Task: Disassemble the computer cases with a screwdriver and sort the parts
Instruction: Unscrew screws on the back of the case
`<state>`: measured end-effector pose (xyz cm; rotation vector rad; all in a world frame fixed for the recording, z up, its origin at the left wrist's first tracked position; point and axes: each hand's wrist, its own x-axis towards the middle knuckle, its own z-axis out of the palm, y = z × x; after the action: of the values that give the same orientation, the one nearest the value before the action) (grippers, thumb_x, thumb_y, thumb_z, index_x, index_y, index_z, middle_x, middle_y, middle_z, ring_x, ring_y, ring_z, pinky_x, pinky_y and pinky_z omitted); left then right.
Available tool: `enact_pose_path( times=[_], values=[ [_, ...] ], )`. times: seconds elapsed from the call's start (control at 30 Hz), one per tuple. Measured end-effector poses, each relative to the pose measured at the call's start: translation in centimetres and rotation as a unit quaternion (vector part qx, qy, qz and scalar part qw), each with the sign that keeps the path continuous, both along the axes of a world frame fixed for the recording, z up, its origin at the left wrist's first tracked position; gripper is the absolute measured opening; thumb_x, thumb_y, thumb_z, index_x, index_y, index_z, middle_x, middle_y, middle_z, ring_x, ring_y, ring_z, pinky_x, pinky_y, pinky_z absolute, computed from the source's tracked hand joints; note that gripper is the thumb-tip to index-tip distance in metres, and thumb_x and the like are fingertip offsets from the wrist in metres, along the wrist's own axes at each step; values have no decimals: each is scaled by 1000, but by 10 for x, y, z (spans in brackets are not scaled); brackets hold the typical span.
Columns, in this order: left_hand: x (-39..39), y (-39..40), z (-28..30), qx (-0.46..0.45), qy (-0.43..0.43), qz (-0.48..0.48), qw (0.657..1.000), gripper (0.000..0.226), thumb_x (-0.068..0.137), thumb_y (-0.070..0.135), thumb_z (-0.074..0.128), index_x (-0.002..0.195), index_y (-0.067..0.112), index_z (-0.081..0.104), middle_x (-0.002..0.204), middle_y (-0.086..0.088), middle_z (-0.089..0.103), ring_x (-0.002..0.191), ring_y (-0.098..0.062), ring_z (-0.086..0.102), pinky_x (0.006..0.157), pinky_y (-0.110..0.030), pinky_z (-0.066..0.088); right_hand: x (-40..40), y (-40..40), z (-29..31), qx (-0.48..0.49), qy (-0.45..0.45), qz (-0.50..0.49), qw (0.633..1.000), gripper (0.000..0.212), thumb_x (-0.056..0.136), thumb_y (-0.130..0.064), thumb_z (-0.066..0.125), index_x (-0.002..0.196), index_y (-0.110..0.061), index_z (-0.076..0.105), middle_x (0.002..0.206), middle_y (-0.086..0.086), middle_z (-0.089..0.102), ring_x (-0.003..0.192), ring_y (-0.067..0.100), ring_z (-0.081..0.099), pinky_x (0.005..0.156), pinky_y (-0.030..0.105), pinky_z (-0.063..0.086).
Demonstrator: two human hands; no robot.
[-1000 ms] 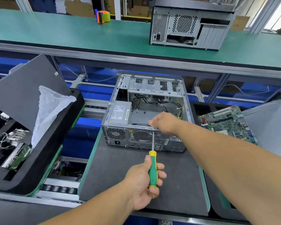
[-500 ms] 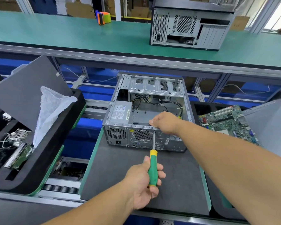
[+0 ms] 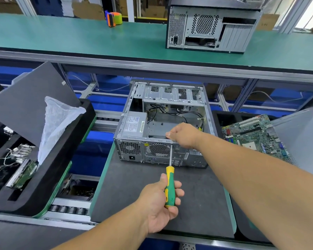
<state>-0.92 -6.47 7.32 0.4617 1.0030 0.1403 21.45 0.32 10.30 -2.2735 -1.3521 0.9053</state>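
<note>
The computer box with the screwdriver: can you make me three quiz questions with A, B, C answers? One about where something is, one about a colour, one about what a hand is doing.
1. Where does the green circuit board lie?
A. right of the open computer case
B. on the upper shelf
C. inside the case

2. What colours is the screwdriver handle?
A. red and black
B. green and yellow
C. blue and white

3. What is the left hand doing?
A. lying flat on the mat
B. gripping the screwdriver handle
C. holding the tape

Answers: 1 A, the board sits in the tray beside the case. 2 B, the handle shows both colours. 3 B, its fingers curl round the handle.
</note>
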Motion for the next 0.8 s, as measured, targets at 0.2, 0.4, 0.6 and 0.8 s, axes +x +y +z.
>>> enact_pose_path(
  times=[0.2,0.4,0.6,0.8],
  values=[
    [2,-4,1,33,-4,5,999,30,93,31,75,104,11,55,72,-9,62,56,-15,50,42,-22,32,-2,-2,5,3,0,9,1000,47,103,-41,56,65,-21,36,45,-11,25,40,12,22,48,26,21],
    [2,-4,0,-4,1,9,1000,51,106,52,46,104,7,70,91,-13,75,59,-16,55,39,-21,33,-2,-3,4,6,-5,15,1000,51,103,-40,55,61,-23,31,47,-11,25,40,12,22,46,24,21],
    [4,-4,2,10,3,22,1000,36,92,40,76,108,13,59,73,-9,58,56,-16,46,41,-21,28,-2,-4,4,6,-10,14,1000,50,103,-41,54,62,-23,33,42,-12,25,38,11,22,45,24,21],
    [0,1,1,-6,9,31,999,59,105,58,43,98,6,70,78,-10,67,56,-14,49,41,-21,32,-2,-3,3,8,-16,14,1000,49,104,-41,53,62,-23,33,49,-9,28,43,13,25,50,27,24]
  ],
)
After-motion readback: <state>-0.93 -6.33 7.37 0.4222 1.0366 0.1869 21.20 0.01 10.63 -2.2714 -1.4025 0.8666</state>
